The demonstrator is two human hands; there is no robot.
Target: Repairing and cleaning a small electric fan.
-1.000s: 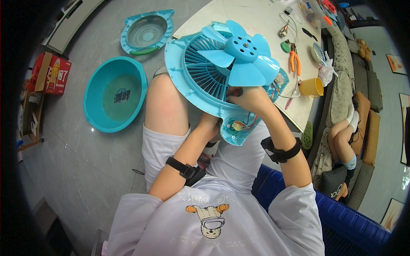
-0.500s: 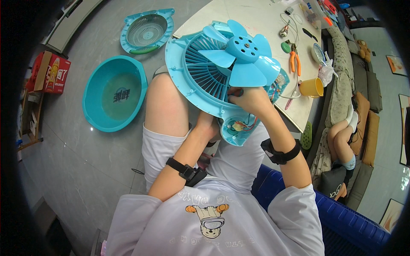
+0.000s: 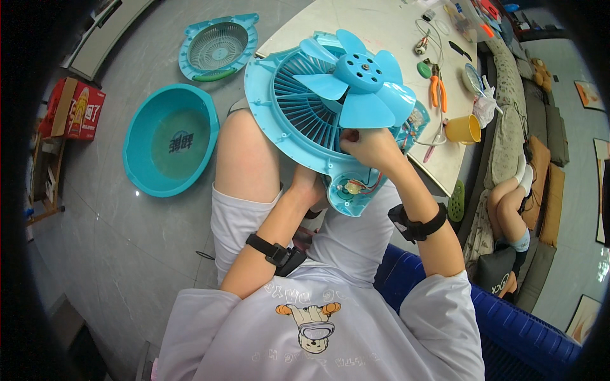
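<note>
A turquoise fan housing [image 3: 262, 114] with a ribbed grille rests tilted over my lap, its far side by the table. On it sits a bladed fan wheel [image 3: 363, 71] with a holed hub. My right hand [image 3: 372, 150] is closed between the lower blades and the grille; its curled fingers hide whatever they grip. My left hand [image 3: 307, 180] reaches under the housing's near edge, and its fingers are out of sight. Just beside it, the housing's near end holds a small round part with wires [image 3: 354, 187]. More wiring [image 3: 414, 120] shows at the right side.
Right of the housing, the white table [image 3: 375, 16] bears orange-handled pliers [image 3: 438, 91], a yellow cup [image 3: 464, 130] and a dark knife [image 3: 460, 51]. A turquoise basin [image 3: 132, 143] and a round fan cover [image 3: 190, 56] lie on the floor at left. Another person's legs [image 3: 505, 206] rest on the sofa.
The housing and fan wheel have shifted very slightly left, with my right hand moving along. Both hands otherwise keep their places.
</note>
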